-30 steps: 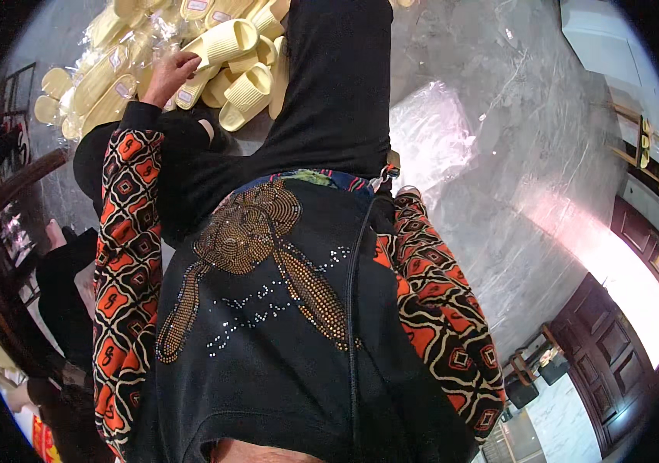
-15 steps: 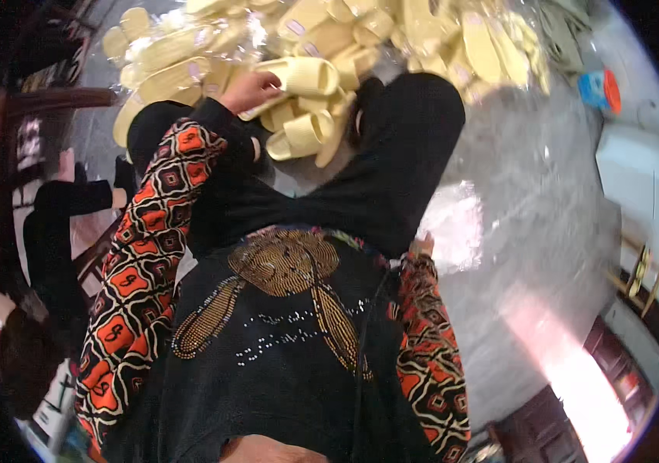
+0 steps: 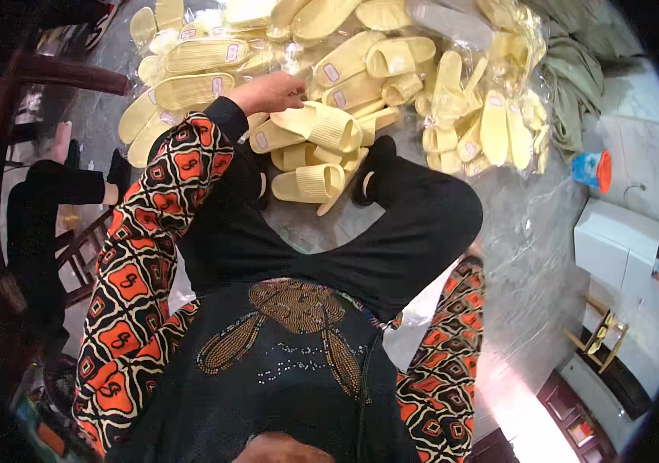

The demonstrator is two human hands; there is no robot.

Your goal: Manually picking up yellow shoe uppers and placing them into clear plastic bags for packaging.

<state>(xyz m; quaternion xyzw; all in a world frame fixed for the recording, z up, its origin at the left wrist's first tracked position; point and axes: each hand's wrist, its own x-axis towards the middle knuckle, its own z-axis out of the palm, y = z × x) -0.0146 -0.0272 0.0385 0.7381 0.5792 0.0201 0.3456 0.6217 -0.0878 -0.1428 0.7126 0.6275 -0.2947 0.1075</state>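
Note:
My left hand [image 3: 272, 93] reaches over the loose pale yellow slippers in front of my feet. Its fingers are stretched out, a little apart, just above the heel end of a ribbed slipper [image 3: 329, 127]; whether they touch it I cannot tell. Below that one, another slipper [image 3: 310, 184] lies on the stack between my feet. Only a sliver of my right hand [image 3: 474, 249] shows, beside my right thigh past the patterned sleeve; its fingers are hidden. White, shiny plastic [image 3: 428, 302] is partly visible between that sleeve and my thigh.
Clear bags of yellow slippers [image 3: 495, 127] spread across the grey floor [image 3: 522, 224] ahead. Green-grey cloth [image 3: 576, 92] lies at the far right, near a blue and orange tub [image 3: 592, 171] and a white cabinet [image 3: 615, 239]. Another person's dark-clothed leg [image 3: 59, 185] is at left.
The view has tilted, so the slippers sit lower in it. My left hand has moved up from the ribbed slipper. My right hand has shifted outward, to the right.

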